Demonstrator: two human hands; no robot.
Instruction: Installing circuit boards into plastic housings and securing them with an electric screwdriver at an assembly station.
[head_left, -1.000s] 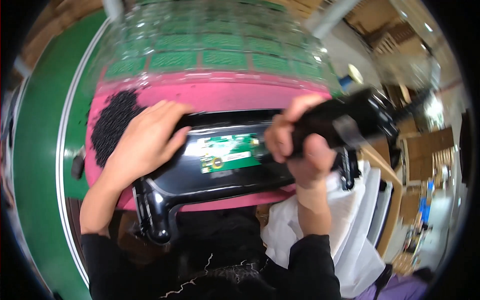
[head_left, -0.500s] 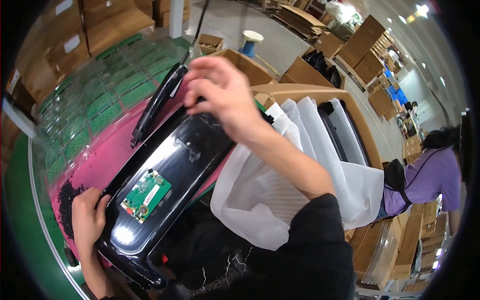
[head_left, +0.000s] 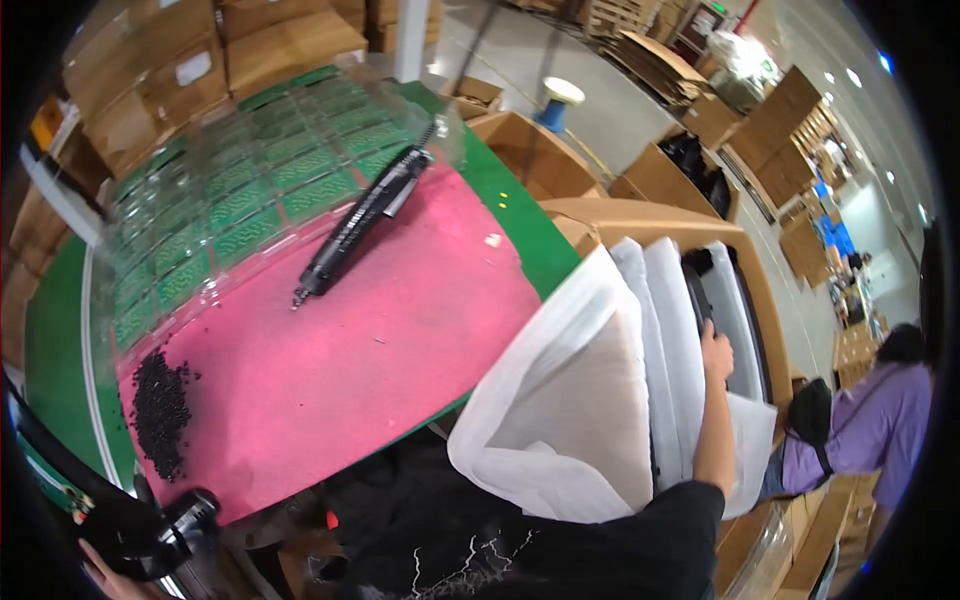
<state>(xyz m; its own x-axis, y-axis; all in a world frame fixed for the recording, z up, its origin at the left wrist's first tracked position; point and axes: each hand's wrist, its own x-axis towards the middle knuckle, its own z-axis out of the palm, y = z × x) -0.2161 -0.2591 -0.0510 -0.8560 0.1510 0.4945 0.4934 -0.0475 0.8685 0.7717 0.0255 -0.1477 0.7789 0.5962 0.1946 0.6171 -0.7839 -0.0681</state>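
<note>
At the lower left edge, my left hand [head_left: 100, 572] grips a glossy black plastic housing [head_left: 150, 535] that has a green circuit board [head_left: 55, 478] on it. Much of that housing runs out of the picture, and only part of the hand shows. My right hand [head_left: 715, 355] reaches into an open cardboard box [head_left: 690, 222] on the right, its fingers closed on the edge of a black panel [head_left: 700, 285] standing between white foam sheets [head_left: 628, 290]. A black electric screwdriver [head_left: 365, 220] lies on the pink mat [head_left: 380, 390], apart from both hands.
A heap of small black screws [head_left: 160, 410] sits at the mat's left side. Clear plastic trays of green circuit boards [head_left: 270, 170] stand behind the mat. Cartons [head_left: 290, 50] are stacked at the back left. A person in a purple top [head_left: 850, 430] is at the far right.
The black housing has been lifted off the mat to the lower left in my left hand. My right hand has moved from above the housing into the box and taken hold of a panel.
</note>
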